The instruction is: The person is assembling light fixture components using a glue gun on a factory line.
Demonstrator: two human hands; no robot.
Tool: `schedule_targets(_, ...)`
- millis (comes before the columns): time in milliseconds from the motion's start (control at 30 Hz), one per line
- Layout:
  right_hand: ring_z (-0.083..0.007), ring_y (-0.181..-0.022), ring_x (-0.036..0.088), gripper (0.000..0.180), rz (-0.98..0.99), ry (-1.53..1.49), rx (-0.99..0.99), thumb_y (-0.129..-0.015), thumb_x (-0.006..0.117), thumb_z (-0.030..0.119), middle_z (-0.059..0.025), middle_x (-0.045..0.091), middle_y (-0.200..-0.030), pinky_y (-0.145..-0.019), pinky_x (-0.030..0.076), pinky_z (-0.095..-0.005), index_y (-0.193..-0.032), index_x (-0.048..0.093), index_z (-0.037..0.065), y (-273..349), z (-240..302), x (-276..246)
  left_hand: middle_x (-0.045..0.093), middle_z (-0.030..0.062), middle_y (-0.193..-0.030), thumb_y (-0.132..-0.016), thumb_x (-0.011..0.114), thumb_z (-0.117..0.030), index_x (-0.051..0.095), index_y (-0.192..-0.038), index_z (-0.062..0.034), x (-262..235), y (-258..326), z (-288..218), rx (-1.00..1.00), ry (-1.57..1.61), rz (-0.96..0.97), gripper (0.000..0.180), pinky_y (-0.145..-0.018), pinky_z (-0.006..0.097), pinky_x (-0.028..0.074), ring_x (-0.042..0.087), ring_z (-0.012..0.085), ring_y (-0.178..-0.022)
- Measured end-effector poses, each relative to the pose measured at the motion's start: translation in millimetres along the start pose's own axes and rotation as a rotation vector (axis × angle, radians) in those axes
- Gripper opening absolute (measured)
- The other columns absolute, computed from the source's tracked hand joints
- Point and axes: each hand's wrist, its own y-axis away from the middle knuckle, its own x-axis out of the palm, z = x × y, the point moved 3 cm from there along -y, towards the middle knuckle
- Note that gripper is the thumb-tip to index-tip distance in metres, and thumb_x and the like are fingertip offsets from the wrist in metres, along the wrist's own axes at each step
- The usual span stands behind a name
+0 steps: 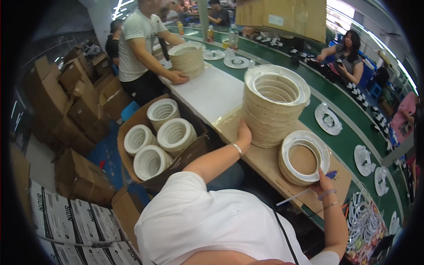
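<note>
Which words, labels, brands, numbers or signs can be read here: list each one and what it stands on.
White boxes, lower left: bold dark lettering, legible and repeated; I won't copy the wording. Their finer print is too small to read.
Big brown carton, top: a white label, too small to read.
White shirt: a small, unclear chest mark.
Tall ring stack: no lettering that I can make out.

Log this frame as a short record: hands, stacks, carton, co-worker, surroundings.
left_hand: left hand against the lower side of the tall ring stack
right_hand: right hand at the near right rim of the low ring piece; exact grip unclear
carton: open carton, four ring stacks inside
co_worker: hand on another ring stack
surroundings: long green surface bearing white discs
</note>
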Motion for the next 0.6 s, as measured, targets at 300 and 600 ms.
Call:
schedule_targets(300, -0.0274, -0.093, 0.055, 0.049, 0.017, 0.002, -0.042, -0.085, 0.045, 0.044, -0.0103, 0.056, -0.104, -0.076, 0.045, -0.0434, -0.115, 0.045, 0.006, -10.2, -13.2, -15.3, 0.028, 0.0179, -0.134, -0.091, 0.021, -0.038, 0.027, -0.129, 0.0017, 17.3, 21.9, -2.4, 0.030, -0.265, -0.212, 0.055, -0.102, 0.034, 0.021, 0.026, 0.0293, -0.124)
schedule_targets(600, -0.0227, -0.083, 0.058, 0.041, 0.034, -0.060, -0.105, -0.084, 0.050, 0.035, -0.0089, 0.057, -0.097, -0.067, 0.049, -0.0376, -0.109, 0.049, 0.003, 42.6, -9.6, 3.5, 0.031, 0.0121, -0.134, -0.092, 0.018, -0.038, 0.028, -0.129, 0.0024, 8.3, 20.2, -11.3, 0.018, -0.170, -0.061, 0.055, -0.101, 0.028, 0.021, 0.029, 0.0212, -0.123)
